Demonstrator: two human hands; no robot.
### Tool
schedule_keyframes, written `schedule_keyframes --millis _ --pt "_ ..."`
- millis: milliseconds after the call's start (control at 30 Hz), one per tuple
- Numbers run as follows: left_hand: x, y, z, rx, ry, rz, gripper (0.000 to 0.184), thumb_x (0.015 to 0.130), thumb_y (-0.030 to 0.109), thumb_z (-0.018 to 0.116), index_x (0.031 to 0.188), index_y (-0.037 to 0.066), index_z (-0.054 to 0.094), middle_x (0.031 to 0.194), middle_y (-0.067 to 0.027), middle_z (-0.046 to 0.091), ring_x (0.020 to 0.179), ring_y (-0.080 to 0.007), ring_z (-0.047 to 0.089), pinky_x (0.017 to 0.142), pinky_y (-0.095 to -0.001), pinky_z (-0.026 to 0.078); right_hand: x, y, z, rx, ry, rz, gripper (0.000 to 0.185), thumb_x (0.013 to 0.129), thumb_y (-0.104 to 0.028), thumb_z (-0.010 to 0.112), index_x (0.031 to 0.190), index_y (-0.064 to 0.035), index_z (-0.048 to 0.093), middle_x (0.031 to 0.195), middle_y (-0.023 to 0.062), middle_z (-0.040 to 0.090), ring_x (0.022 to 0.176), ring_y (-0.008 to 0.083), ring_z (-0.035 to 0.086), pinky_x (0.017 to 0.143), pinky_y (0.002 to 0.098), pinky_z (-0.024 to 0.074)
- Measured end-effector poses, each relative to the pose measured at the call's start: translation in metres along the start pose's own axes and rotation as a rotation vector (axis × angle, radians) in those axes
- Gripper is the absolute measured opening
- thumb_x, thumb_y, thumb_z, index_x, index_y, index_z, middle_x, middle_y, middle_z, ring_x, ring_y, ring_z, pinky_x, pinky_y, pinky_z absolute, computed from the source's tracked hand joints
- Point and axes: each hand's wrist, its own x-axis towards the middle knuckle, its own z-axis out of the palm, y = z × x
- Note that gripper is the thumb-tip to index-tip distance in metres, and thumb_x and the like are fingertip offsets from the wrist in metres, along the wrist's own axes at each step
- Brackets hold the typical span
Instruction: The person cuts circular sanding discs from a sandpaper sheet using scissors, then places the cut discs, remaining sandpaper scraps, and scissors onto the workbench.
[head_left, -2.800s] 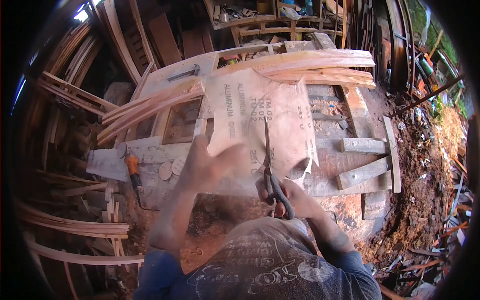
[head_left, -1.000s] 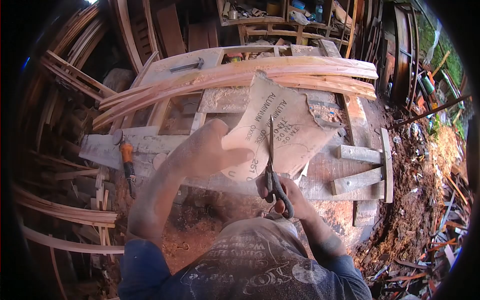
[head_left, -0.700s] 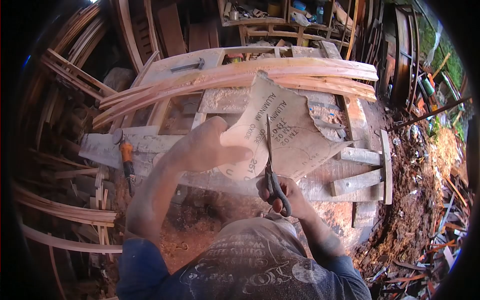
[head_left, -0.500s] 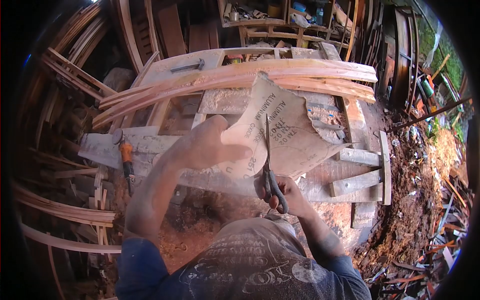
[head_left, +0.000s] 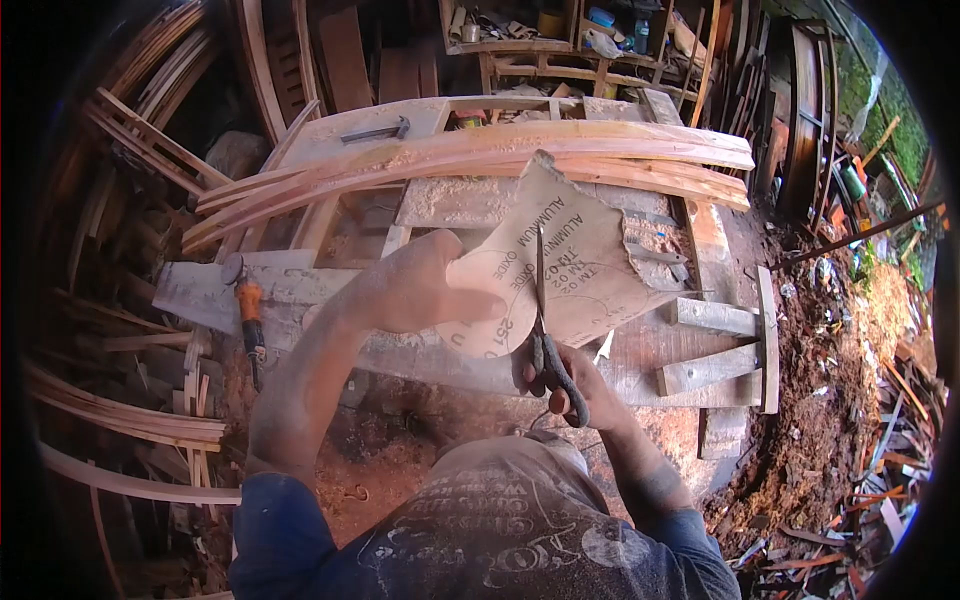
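A sheet of sandpaper (head_left: 590,235), its printed backing toward me, is raised above the workbench. My left hand (head_left: 430,290) grips its left edge, thumb lying across the printed side. In my right hand (head_left: 575,385) is a pair of scissors (head_left: 545,350) with dark handles. The blades point away from me and lie against the middle of the sheet, near a drawn curved line. They look nearly closed. The sheet's far edge is ragged, and its right corner tapers to a point.
Long curved wooden pieces (head_left: 460,150) lie across the workbench (head_left: 450,205). An orange angle grinder (head_left: 248,300) rests at the left, and a metal clamp (head_left: 377,131) at the back. Sawdust and wood scraps (head_left: 870,500) cover the ground to the right. Shelves (head_left: 550,45) stand behind.
The sandpaper has tilted and shifted slightly, its far tip moving right. My right hand and the scissors have moved a little to the right. My left hand keeps its grip.
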Motion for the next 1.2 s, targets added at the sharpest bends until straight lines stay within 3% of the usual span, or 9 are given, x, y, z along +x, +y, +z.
schedule_keyframes --millis 33,133,500,600,700,800,900,1033,1200 --pt "0.001 0.000 -0.001 -0.007 0.003 0.003 0.044 0.075 0.026 0.086 0.104 -0.003 0.073 0.094 -0.0130 0.075 0.087 -0.0187 0.070 0.082 -0.0328 0.052 0.000 0.001 0.000 0.007 -0.004 -0.008 0.036 0.082 -0.015 0.074 0.111 -0.0052 0.055 0.093 0.0000 0.054 0.069 0.0039 0.057 0.049 0.0204 0.0496" --pt "0.005 -0.007 -0.006 -0.079 -0.085 0.021 0.073 0.072 0.045 0.085 0.112 -0.012 0.063 0.111 -0.0279 0.067 0.106 -0.0342 0.065 0.094 -0.0378 0.048 0.000 0.001 0.001 0.043 0.005 -0.004 0.032 0.082 -0.013 0.073 0.107 -0.0049 0.055 0.091 0.0000 0.053 0.068 0.0048 0.058 0.047 0.0204 0.0502" --pt "0.009 0.022 -0.024 -0.079 -0.246 0.012 0.058 0.074 0.040 0.083 0.108 -0.005 0.071 0.103 -0.0182 0.072 0.096 -0.0245 0.068 0.086 -0.0353 0.050 -0.001 0.014 -0.008 0.110 -0.004 -0.084 0.021 0.082 -0.004 0.072 0.098 -0.0012 0.059 0.085 -0.0009 0.052 0.067 0.0065 0.059 0.056 0.0208 0.0525" --pt "0.007 0.032 -0.027 -0.125 -0.298 0.008 0.055 0.075 0.037 0.082 0.108 -0.005 0.071 0.099 -0.0157 0.073 0.090 -0.0229 0.068 0.082 -0.0337 0.051 -0.005 -0.006 0.002 0.097 0.061 0.068 0.062 0.069 -0.063 0.083 0.087 -0.0099 0.055 0.086 -0.0052 0.047 0.074 0.0057 0.038 0.062 0.0223 0.0285" --pt "0.009 0.039 -0.028 -0.149 -0.345 0.047 0.054 0.075 0.036 0.081 0.106 -0.006 0.070 0.098 -0.0153 0.073 0.089 -0.0216 0.068 0.080 -0.0330 0.051 -0.007 -0.009 0.001 0.069 0.072 0.118 0.066 0.069 -0.065 0.084 0.089 -0.0089 0.055 0.086 -0.0047 0.047 0.074 0.0062 0.038 0.062 0.0232 0.0294" --pt "0.011 0.036 -0.023 -0.044 -0.313 0.055 0.053 0.075 0.035 0.082 0.103 -0.009 0.069 0.099 -0.0156 0.072 0.089 -0.0204 0.067 0.079 -0.0332 0.051 -0.005 -0.001 -0.011 -0.097 0.008 -0.046 0.051 0.074 -0.035 0.087 0.102 -0.0024 0.058 0.089 -0.0014 0.049 0.078 0.0078 0.050 0.065 0.0231 0.0435" --pt "0.015 0.033 -0.021 0.043 -0.314 0.077 0.052 0.075 0.033 0.082 0.102 -0.009 0.069 0.099 -0.0158 0.072 0.087 -0.0195 0.068 0.077 -0.0331 0.052 -0.006 -0.001 -0.014 -0.105 0.019 -0.045 0.069 0.068 -0.051 0.089 0.105 -0.0028 0.057 0.091 -0.0011 0.048 0.082 0.0093 0.046 0.068 0.0245 0.0393" --pt "0.020 0.026 -0.020 -0.089 -0.376 0.023 0.061 0.068 0.035 0.088 0.104 -0.010 0.068 0.093 -0.0171 0.073 0.081 -0.0210 0.070 0.072 -0.0310 0.053 -0.005 -0.003 -0.013 -0.086 -0.004 -0.079 0.050 0.078 -0.031 0.084 0.107 -0.0003 0.058 0.090 -0.0001 0.051 0.078 0.0080 0.053 0.063 0.0235 0.0461" --pt "0.021 0.021 -0.020 -0.337 -0.475 0.063 0.053 0.070 0.032 0.087 0.100 -0.008 0.070 0.089 -0.0132 0.073 0.076 -0.0176 0.069 0.068 -0.0288 0.053 -0.009 0.002 -0.011 0.039 -0.002 0.004 0.029 0.084 -0.008 0.073 0.107 0.0013 0.059 0.091 0.0014 0.054 0.071 0.0070 0.061 0.056 0.0217 0.0529"
